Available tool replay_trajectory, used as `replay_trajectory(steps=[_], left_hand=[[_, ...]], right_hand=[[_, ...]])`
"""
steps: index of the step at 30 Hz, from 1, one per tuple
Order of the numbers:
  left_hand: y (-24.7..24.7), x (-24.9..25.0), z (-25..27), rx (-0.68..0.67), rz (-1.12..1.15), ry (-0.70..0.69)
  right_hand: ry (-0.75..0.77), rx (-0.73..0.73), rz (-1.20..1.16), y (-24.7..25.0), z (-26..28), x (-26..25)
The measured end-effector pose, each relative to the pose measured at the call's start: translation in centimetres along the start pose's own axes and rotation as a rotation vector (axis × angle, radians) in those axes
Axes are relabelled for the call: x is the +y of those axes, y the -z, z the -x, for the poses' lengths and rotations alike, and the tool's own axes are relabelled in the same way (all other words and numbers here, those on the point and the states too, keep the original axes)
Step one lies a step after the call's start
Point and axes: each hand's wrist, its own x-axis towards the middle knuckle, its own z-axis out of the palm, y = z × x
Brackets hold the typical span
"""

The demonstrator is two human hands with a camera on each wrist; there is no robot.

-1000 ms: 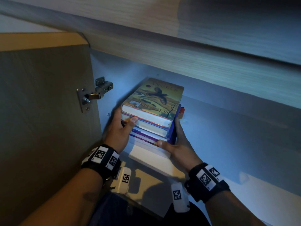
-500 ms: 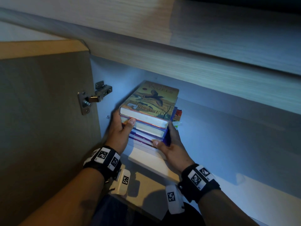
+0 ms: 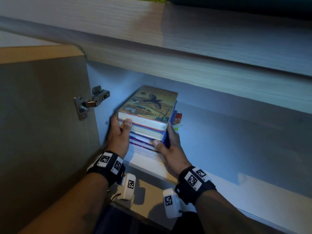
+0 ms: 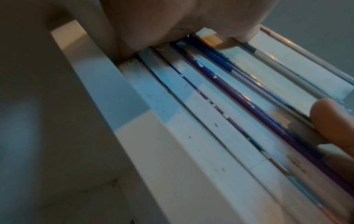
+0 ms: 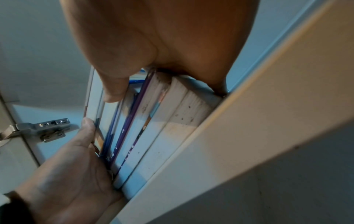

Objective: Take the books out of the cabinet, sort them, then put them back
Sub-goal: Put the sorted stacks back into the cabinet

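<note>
A stack of several books [image 3: 148, 105] lies flat on the cabinet shelf [image 3: 228, 149], near its left wall; the top book has a bird on its cover. My left hand [image 3: 118, 134] grips the stack's left side, thumb on the front page edges. On the right side my right hand [image 3: 168, 144] grips the lower books, thumb against their front. In the left wrist view the page edges and purple covers [image 4: 210, 106] run below my palm. The right wrist view shows the stack [image 5: 153, 128] between my right hand [image 5: 153, 45] and my left hand [image 5: 67, 166].
The cabinet door [image 3: 42, 132] stands open at the left on a metal hinge [image 3: 91, 102]. A thick wooden top board [image 3: 202, 65] overhangs the opening. Small colourful items [image 3: 178, 117] sit behind the stack's right side. The shelf runs on to the right of the stack.
Both hands keep their hold on the stack, which has shifted slightly to the left, nearer the cabinet wall. The right hand has drawn in closer along the stack's right side.
</note>
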Motion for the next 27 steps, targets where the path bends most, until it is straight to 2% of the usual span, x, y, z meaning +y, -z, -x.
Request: replay_trajectory(steps=[8, 14, 21, 24, 27], left_hand=[[0.0, 0.4, 0.2, -0.002, 0.095, 0.011], [0.4, 0.4, -0.1, -0.012, 0.195, 0.106], [0.5, 0.1, -0.2, -0.055, 0.191, 0.082], [0.4, 0.3, 0.1, -0.057, 0.148, 0.045], [0.3, 1.7, 0.7, -0.028, 0.099, 0.090]], right_hand=[[-0.049, -0.070, -0.130, 0.2, 0.0, 0.0], [-0.038, -0.039, 0.069, 0.3, 0.5, -0.7], [-0.029, -0.054, 0.122, 0.5, 0.7, -0.5], [-0.055, -0.100, 0.157, 0.9, 0.6, -0.6], [-0.121, -0.157, 0.121, 1.8, 0.6, -1.7]])
